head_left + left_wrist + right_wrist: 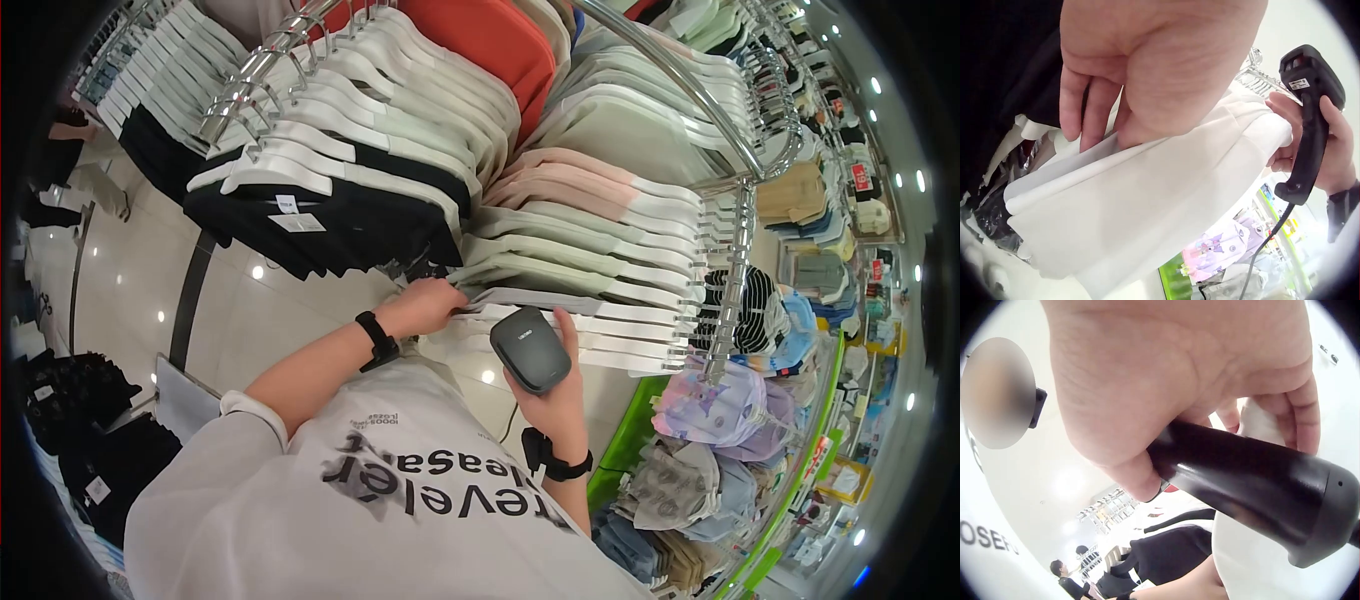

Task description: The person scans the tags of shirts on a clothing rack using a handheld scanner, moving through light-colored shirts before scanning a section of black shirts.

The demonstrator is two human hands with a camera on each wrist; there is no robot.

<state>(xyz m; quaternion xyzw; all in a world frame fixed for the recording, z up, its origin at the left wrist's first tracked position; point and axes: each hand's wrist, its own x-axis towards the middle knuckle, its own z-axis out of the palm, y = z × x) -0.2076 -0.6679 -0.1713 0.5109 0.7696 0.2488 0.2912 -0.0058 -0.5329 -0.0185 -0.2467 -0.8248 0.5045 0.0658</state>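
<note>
The person wears a white short-sleeved T-shirt [270, 500], its left cuff [256, 411] seemingly turned up, with large black lettering [455, 485] and smaller print [374, 420] across the front. Black straps carrying dark modules circle the left wrist [378, 341] and right wrist [558, 460]; both hands are bare.

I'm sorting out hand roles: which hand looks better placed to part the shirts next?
Left hand, I'd say: its fingers hold the shirts' edges, while the right hand is wrapped round the scanner.
</note>
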